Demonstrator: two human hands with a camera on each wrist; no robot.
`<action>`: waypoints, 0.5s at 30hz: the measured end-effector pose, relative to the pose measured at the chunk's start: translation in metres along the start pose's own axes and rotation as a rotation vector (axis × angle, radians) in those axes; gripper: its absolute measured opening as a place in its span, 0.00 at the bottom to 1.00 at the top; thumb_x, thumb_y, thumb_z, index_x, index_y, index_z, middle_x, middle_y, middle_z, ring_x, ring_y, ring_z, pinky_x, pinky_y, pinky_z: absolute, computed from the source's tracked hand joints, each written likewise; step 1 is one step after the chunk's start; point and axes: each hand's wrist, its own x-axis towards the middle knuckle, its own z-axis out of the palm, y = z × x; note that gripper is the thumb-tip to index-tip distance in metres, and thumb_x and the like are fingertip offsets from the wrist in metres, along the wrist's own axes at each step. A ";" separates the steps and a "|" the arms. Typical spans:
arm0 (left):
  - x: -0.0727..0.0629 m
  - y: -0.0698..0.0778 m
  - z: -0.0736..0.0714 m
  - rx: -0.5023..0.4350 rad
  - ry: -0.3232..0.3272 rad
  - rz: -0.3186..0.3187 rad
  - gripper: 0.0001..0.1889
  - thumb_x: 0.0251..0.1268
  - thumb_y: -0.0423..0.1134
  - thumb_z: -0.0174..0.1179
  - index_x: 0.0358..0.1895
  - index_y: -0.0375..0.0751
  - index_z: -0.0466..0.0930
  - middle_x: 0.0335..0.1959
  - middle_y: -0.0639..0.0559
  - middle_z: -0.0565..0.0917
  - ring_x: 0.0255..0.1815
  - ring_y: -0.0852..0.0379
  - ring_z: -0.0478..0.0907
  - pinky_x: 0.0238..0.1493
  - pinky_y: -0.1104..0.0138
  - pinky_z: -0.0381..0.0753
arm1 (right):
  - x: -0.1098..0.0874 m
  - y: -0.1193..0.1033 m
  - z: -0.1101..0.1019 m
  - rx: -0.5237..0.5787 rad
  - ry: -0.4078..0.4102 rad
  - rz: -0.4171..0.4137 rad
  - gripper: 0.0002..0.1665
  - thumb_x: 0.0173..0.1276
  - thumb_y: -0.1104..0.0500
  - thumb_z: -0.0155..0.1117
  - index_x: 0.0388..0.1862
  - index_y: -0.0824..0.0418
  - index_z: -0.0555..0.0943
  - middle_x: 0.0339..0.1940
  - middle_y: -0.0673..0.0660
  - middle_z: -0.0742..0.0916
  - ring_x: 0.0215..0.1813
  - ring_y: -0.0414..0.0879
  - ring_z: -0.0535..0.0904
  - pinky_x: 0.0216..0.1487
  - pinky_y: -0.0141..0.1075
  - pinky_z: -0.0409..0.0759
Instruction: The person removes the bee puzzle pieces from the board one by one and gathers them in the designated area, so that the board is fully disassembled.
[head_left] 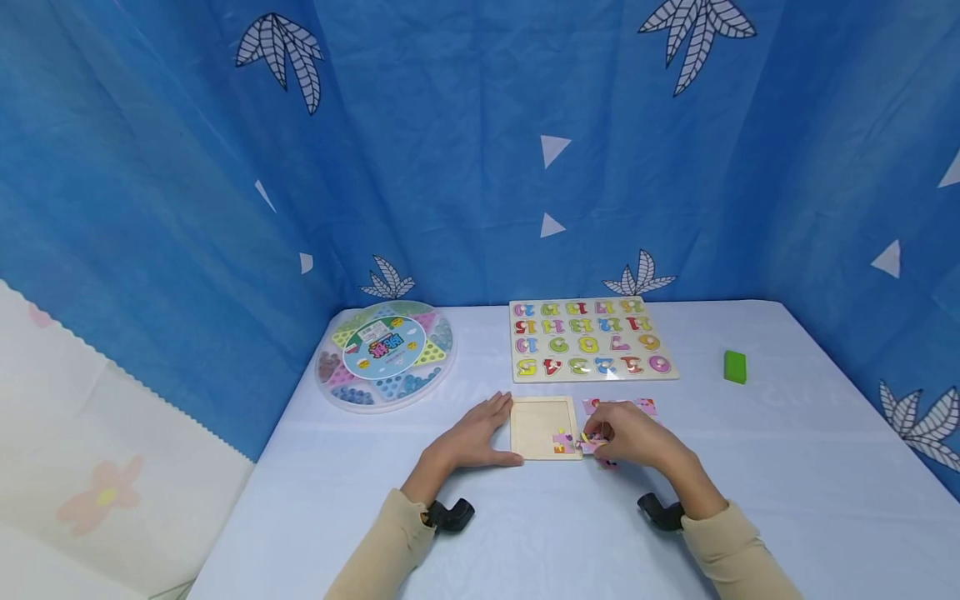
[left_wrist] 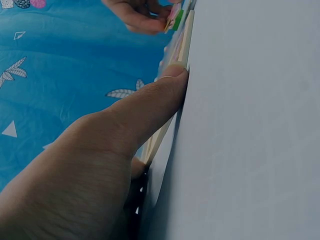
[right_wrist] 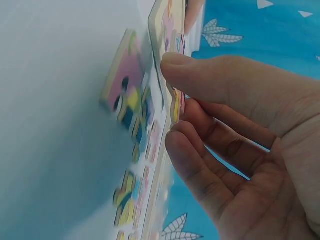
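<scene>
A square wooden puzzle tray (head_left: pixel 538 418) lies on the table with one pink jigsaw piece (head_left: pixel 562 442) in its lower right corner. My left hand (head_left: pixel 474 435) rests at the tray's left side, fingers extended along it, thumb (left_wrist: pixel 172 75) against the near edge. Between thumb and fingers my right hand (head_left: pixel 636 433) pinches another jigsaw piece (right_wrist: pixel 176 107), held at the tray's right edge beside the placed one. Loose pieces lie around the right hand: a pink one (head_left: pixel 646 406) beyond it and a blurred pink-edged one (right_wrist: pixel 122 75) close to it. The hand partly hides others.
Behind the tray lies a number puzzle board (head_left: pixel 592 342). A round marble game box (head_left: pixel 386 358) sits at the back left, a green block (head_left: pixel 735 367) at the right. White cloth covers the table (head_left: pixel 555 533); a blue curtain (head_left: pixel 480 167) hangs behind.
</scene>
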 end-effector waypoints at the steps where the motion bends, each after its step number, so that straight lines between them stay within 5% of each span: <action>1: 0.000 0.000 0.000 -0.003 0.000 0.000 0.56 0.54 0.70 0.61 0.79 0.43 0.46 0.81 0.51 0.48 0.82 0.54 0.43 0.80 0.55 0.51 | -0.001 0.002 -0.001 -0.003 0.002 -0.003 0.14 0.49 0.62 0.79 0.35 0.55 0.86 0.30 0.46 0.82 0.34 0.41 0.72 0.35 0.31 0.75; 15: 0.000 -0.001 0.000 -0.022 -0.012 -0.013 0.56 0.54 0.71 0.60 0.79 0.44 0.46 0.81 0.52 0.47 0.82 0.55 0.41 0.80 0.56 0.50 | -0.011 0.021 -0.008 -0.001 0.001 -0.014 0.15 0.48 0.63 0.80 0.36 0.56 0.86 0.30 0.46 0.82 0.33 0.41 0.72 0.32 0.29 0.75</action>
